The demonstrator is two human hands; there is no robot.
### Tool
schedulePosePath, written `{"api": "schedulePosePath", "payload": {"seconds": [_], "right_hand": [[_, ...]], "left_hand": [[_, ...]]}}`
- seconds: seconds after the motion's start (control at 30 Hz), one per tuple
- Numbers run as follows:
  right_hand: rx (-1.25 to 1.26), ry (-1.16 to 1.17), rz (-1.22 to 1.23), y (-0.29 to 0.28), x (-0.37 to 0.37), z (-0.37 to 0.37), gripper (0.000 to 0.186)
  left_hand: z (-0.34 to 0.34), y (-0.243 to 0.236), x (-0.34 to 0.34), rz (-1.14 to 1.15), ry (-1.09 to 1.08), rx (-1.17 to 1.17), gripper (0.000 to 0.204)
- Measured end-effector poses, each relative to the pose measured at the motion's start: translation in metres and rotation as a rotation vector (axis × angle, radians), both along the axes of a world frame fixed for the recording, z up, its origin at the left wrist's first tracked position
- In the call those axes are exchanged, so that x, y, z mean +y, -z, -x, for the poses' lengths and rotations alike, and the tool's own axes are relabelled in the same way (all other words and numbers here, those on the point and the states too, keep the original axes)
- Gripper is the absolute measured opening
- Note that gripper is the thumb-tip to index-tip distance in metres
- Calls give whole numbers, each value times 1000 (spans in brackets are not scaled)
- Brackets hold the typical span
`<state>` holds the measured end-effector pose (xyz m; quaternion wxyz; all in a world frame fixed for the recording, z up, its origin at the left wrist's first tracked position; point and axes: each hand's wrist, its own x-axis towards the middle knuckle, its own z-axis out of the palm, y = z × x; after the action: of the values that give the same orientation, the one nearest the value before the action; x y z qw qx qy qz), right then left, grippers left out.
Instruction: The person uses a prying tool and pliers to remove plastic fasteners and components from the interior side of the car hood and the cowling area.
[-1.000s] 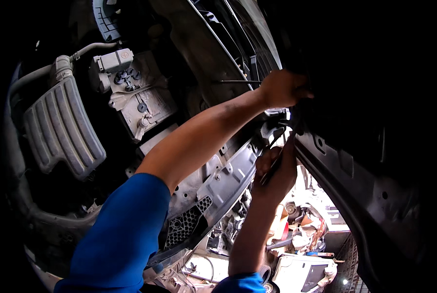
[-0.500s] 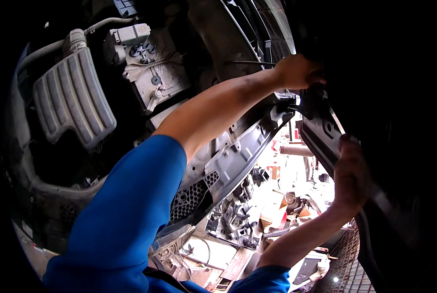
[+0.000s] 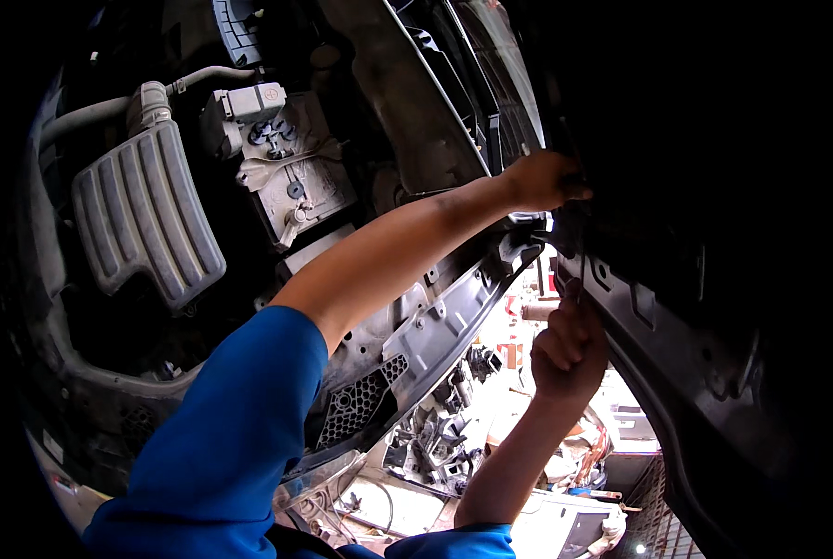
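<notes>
I lean over an open engine bay. My left hand (image 3: 539,180) reaches far forward and grips the dark edge of the raised hood (image 3: 677,335) near its top. Just below it my right hand (image 3: 570,347) is closed in a fist against the hood's inner panel. A thin dark shaft (image 3: 580,272) rises from the fist to the hood's edge; what kind of tool it is I cannot tell. Both arms wear blue sleeves. Between the arms runs the grey front panel (image 3: 444,321) with its grille mesh.
A ribbed grey engine cover (image 3: 146,210) and a battery box (image 3: 281,158) with hoses lie at the left. Below the car's front, a bright workshop floor (image 3: 491,401) holds several loose car parts. The far right is in deep shadow.
My right hand went from beside the left hand down and right along the hood edge, then came back up under the left hand, closed in a fist. The left hand stayed on the hood.
</notes>
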<state>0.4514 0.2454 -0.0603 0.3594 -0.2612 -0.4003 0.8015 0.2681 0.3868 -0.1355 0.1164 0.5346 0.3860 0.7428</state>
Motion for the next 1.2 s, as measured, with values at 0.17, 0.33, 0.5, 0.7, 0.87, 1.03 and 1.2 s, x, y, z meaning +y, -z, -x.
{"api": "schedulePosePath", "payload": {"seconds": [0.17, 0.33, 0.5, 0.7, 0.87, 1.03, 1.2], "right_hand": [[140, -48, 157, -26, 5, 0, 31], [-17, 46, -16, 2, 4, 13, 21], [-214, 197, -188, 65, 9, 24, 27], [-146, 93, -213, 60, 15, 9, 32], [8, 2, 66, -4, 12, 1, 27], [361, -95, 423, -62, 10, 10, 20], [482, -161, 312, -45, 22, 10, 6]], "left_hand": [[-2, -3, -3, 82, -51, 98, 37], [-2, -3, -9, 41, -110, 114, 39], [-6, -2, -4, 66, -105, 191, 40], [-4, -5, 3, 153, -74, 283, 39], [-3, -7, 10, 142, -39, 316, 36], [2, -10, 2, 197, -67, 361, 27], [67, 79, -53, 663, -190, 1156, 25]]}}
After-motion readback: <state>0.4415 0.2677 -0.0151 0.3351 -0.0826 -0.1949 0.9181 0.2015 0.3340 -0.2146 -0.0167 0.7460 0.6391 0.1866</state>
